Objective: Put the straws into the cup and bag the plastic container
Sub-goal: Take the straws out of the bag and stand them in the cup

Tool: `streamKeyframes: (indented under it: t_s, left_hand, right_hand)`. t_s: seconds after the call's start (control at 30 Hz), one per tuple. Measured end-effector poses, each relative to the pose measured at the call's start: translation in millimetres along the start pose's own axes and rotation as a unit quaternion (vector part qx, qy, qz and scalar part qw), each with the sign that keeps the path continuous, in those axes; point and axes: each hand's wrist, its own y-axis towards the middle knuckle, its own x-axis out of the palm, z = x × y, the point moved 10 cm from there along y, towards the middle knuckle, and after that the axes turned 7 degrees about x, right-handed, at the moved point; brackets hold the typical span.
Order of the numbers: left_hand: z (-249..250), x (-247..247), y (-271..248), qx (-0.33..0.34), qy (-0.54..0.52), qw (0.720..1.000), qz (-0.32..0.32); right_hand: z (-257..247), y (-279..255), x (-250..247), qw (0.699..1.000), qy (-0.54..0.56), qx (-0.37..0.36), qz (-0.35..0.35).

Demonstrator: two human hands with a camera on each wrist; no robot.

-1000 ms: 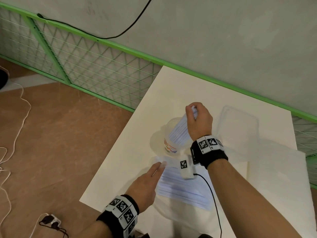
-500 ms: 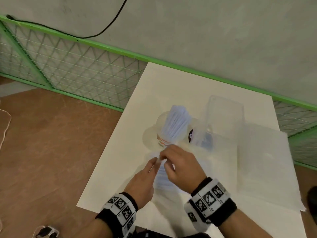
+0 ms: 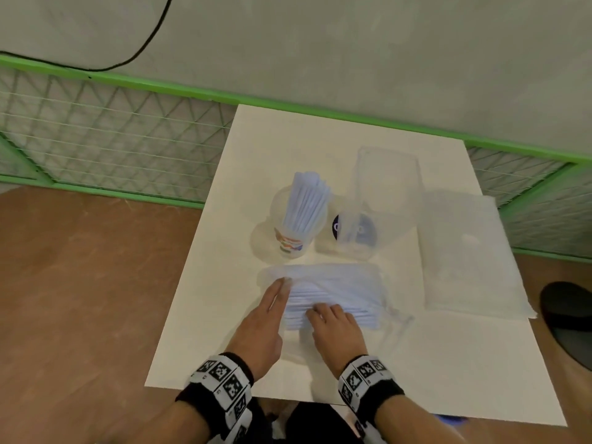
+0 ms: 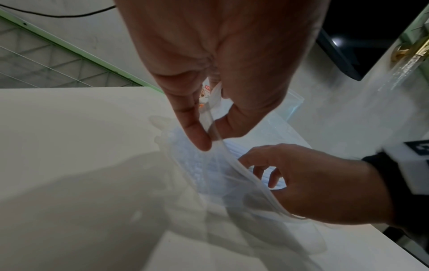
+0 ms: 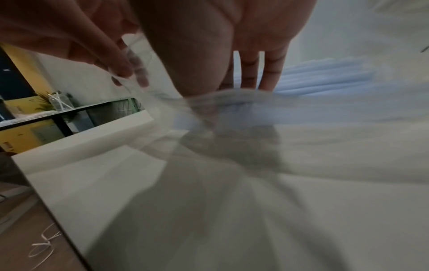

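A: What is seen on the white table [image 3: 320, 149]?

B: A clear cup [image 3: 290, 232] with a coloured print is placed near the middle, and a bundle of pale straws [image 3: 306, 203] is stood in it, leaning a little to the right. Just to the right of it, a second clear cup [image 3: 354, 233] with a dark round mark is seen. Behind that one the plastic container [image 3: 386, 181] is placed, transparent and empty. At the right side a flat clear bag [image 3: 464, 254] is laid, apart from the container.

A: And where are the other straws?

B: A pile of loose straws [image 3: 333, 299] is kept inside a thin clear wrapper [image 3: 378, 277] in front of the two cups, near the front edge of the table.

A: How is the left hand [image 3: 261, 322] held?

B: In the left wrist view, the open edge of the wrapper [image 4: 216, 132] is pinched between the thumb and a finger of the left hand [image 4: 216, 64] and is lifted a little from the table.

A: And the right hand [image 3: 334, 328]?

B: It is put into the opening of the wrapper, and the fingers are bent down onto the pile. In the right wrist view the fingers [image 5: 250, 69] are seen resting on the straws [image 5: 325, 73], but it cannot be told if any straw is really gripped.

A: Is something seen around the table?

B: A green wire fence [image 3: 112, 139] is set behind it, and a black cable [image 3: 150, 36] is hung on the grey wall.
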Motion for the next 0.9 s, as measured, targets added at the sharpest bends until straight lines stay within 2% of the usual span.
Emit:
streamKeyframes:
  t_s: [0.67,0.9]
  left_hand:
    - [-11,6,5,-0.033,-0.030,0.998,0.042]
    - [-12,6,5,-0.044,-0.039,0.997,0.051]
  right_hand:
    - [2,7,13,1.000,-0.003,-0.015,-0.012]
    - [1,14,18,0.998,-0.025,-0.004,-0.058]
